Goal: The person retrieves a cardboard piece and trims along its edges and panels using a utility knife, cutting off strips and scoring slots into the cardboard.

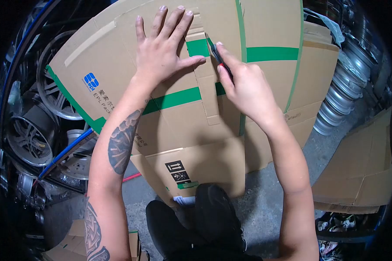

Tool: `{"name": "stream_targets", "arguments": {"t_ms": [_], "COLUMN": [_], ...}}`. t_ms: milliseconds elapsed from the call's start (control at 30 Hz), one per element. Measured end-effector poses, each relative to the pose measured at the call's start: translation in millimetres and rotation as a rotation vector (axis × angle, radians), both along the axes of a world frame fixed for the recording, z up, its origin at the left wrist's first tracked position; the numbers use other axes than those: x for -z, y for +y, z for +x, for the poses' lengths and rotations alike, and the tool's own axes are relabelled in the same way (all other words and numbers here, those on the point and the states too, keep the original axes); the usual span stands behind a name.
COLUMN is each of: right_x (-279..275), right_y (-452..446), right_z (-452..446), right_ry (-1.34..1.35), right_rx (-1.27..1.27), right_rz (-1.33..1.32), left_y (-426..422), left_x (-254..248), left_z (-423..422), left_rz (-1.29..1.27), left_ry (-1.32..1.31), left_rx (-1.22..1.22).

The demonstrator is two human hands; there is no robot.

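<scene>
My right hand [246,85] is closed around a utility knife [219,60] with a black and red handle. The knife's front end rests at the right edge of a narrow cardboard strip [208,98], beside a square of green tape [198,48]. My left hand [163,48] lies flat with fingers spread, its thumb across the strip and its palm on the large cardboard sheet [117,52]. Blue lettering and bands of green tape mark that sheet. Whether the blade is in the cardboard, I cannot tell.
Wheel rims [30,139] are piled on the left behind a blue bar [65,153]. A stack of silver rims [344,91] stands to the right. More cardboard [361,161] leans at lower right. My legs [217,213] are on the concrete floor [265,191] below the sheet.
</scene>
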State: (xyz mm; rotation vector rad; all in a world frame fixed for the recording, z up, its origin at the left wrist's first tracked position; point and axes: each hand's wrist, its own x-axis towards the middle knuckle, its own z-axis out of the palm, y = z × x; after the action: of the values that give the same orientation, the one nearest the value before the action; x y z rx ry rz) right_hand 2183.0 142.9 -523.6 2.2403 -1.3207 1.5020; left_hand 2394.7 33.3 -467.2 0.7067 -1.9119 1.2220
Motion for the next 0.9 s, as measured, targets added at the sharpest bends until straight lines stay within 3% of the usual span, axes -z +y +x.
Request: {"name": "stream_targets", "arguments": {"t_ms": [200, 300, 533, 833, 900], "right_x": [26, 36, 108, 160, 175], "right_y": [-10, -3, -9, 12, 12], "right_z": [16, 22, 25, 34, 35], "right_ry": [0.009, -0.033, -0.038, 0.011, 0.019], "right_rx": [0.111, 0.115, 0.152, 0.261, 0.268], "right_rz": [-0.071, 0.021, -0.159, 0.224, 0.186], "left_y": [-1, 2, 12, 15, 17], "left_x": [0, -1, -5, -5, -6], "left_z": [0, 0, -2, -5, -5], "left_rz": [0.007, 0.034, 0.063, 0.053, 0.058], "left_ry": [-0.009, -0.011, -0.043, -0.051, -0.054], "left_rx": [-0.029, -0.041, -0.092, -0.111, -0.114]}}
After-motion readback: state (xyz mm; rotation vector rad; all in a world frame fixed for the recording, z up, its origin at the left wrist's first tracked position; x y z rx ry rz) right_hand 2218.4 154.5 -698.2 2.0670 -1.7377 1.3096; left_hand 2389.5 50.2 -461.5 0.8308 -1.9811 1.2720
